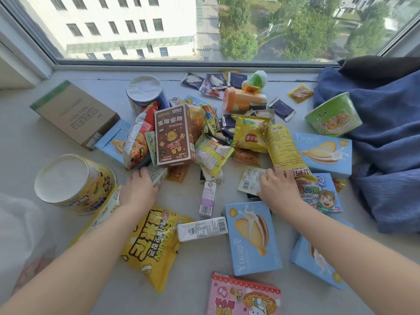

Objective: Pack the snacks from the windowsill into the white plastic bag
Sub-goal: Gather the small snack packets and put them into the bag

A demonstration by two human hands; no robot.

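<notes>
In the head view your left hand [138, 189] curled over a small carton [159, 176] and your right hand [278, 189] pinched a flat white sachet [248, 180] amid the snacks [175, 135] heaped on the windowsill [22, 142]; light, crinkly, slippery packs, probably best gripped mid-body.

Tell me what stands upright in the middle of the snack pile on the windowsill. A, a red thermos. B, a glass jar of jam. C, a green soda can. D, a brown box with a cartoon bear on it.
D: the brown box with a cartoon bear stands on end in the middle of the pile, just beyond the left hand, with a red chip bag leaning at its side.
</notes>
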